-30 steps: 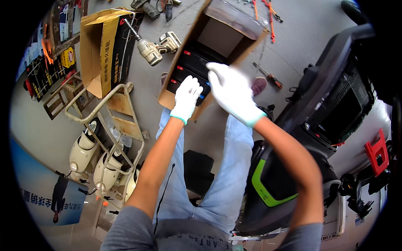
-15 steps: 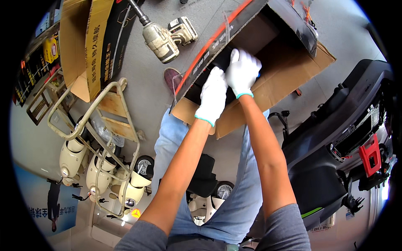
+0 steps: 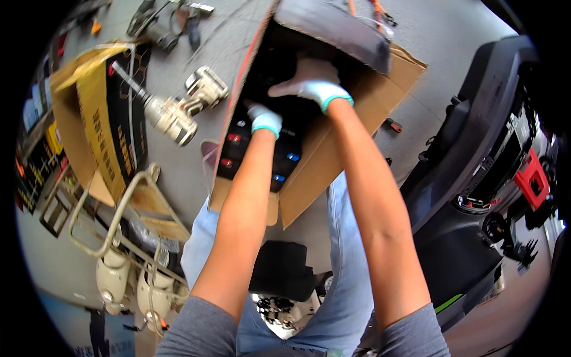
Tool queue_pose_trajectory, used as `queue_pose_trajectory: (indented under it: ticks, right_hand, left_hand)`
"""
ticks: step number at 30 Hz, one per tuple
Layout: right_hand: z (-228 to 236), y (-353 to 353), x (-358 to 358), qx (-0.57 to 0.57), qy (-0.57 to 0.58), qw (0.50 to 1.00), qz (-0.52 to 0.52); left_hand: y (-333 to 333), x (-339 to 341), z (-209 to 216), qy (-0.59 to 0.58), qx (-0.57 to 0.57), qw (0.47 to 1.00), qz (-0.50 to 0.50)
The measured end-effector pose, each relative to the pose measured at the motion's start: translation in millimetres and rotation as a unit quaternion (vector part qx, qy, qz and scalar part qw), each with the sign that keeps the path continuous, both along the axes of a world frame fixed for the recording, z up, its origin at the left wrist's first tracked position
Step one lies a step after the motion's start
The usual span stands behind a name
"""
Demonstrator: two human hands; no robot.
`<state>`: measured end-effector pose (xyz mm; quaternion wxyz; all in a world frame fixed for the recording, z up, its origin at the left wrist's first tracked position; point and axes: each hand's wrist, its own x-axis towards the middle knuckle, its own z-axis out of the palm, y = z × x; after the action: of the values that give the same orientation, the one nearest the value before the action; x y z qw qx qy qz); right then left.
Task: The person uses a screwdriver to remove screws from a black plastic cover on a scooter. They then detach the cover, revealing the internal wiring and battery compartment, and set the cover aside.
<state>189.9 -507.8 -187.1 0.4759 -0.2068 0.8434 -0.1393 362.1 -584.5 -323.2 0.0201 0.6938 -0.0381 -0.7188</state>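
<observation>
An upright cardboard box [image 3: 357,113] stands between my legs, its top flaps folded outward. Inside lie black batteries [image 3: 253,156] with red and blue terminals showing at the near end. My left hand [image 3: 263,118], in a white glove with a teal cuff, reaches down at the box's left side by the batteries; its fingers are lost in shadow. Farther in and to the right, my gloved right hand [image 3: 312,78] lies over the dark contents. Its thumb is stretched out to the left, apart from the fingers, and the fingertips are blurred.
To the left of the box a cordless impact wrench [image 3: 169,116] lies on the floor. A second open carton [image 3: 89,119] stands beyond it, above a cream metal frame [image 3: 128,196]. A black scooter [image 3: 476,160] fills the right side. Cream scooters [image 3: 113,276] stand lower left.
My hands have moved apart, the left one down-left and the right one farther into the box. The view has shifted, and the red and blue terminals now show.
</observation>
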Motion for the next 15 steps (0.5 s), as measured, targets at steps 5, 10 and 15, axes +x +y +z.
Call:
queue_pose_trajectory:
  ticks: [5, 10, 15]
  right_hand:
    - [18.9, -1.6, 26.3, 0.000, 0.054, 0.997, -0.053]
    - [60.5, 5.0, 76.2, -0.080, 0.233, 0.950, -0.193]
    - [177.2, 7.3, 118.8, -0.068, 0.250, 0.892, -0.371]
  left_hand:
    - [-1.5, -3.2, -19.2, 0.000, -0.034, 0.997, -0.071]
    - [-10.7, 11.4, 15.3, -0.002, -0.063, 0.986, -0.152]
    - [-28.2, 54.8, 112.0, -0.010, -0.087, 0.957, -0.277]
